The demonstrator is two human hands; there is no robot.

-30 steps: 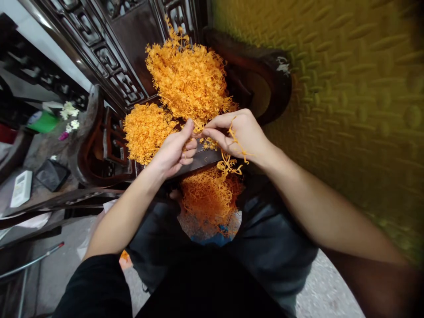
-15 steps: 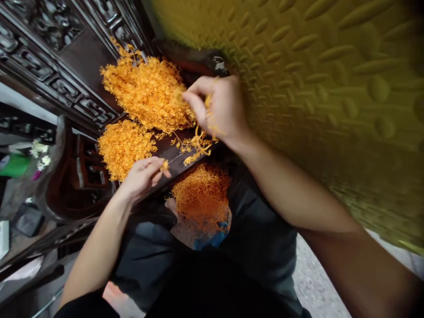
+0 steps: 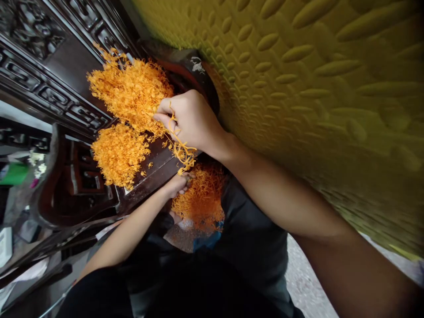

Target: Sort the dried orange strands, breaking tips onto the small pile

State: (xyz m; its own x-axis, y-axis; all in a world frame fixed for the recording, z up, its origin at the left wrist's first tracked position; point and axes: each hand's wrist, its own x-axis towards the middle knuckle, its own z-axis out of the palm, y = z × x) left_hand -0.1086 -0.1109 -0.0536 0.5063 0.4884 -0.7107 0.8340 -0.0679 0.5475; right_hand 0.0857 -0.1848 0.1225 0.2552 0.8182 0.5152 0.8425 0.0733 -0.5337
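My right hand [image 3: 187, 119] is closed in a pinch on a stringy orange sprig [image 3: 180, 148] that dangles below it, right against the large orange flower pile [image 3: 130, 90] on the dark wooden seat [image 3: 159, 159]. A smaller orange pile [image 3: 117, 152] lies to the left of it. My left hand [image 3: 177, 183] sits lower, at the seat's front edge, fingers curled over a heap of orange stems [image 3: 202, 198] between my knees. What the left fingers hold is hidden.
A yellow embossed mat [image 3: 314, 88] fills the right side. Carved dark wooden furniture [image 3: 49, 66] stands behind the piles. At far left are white flowers [image 3: 36, 161] beside a green object [image 3: 11, 174]. Grey floor shows at the lower right.
My right hand has come down and left with the sprig, onto the large pile's edge. My left hand has dropped right and lower, onto the heap of stems.
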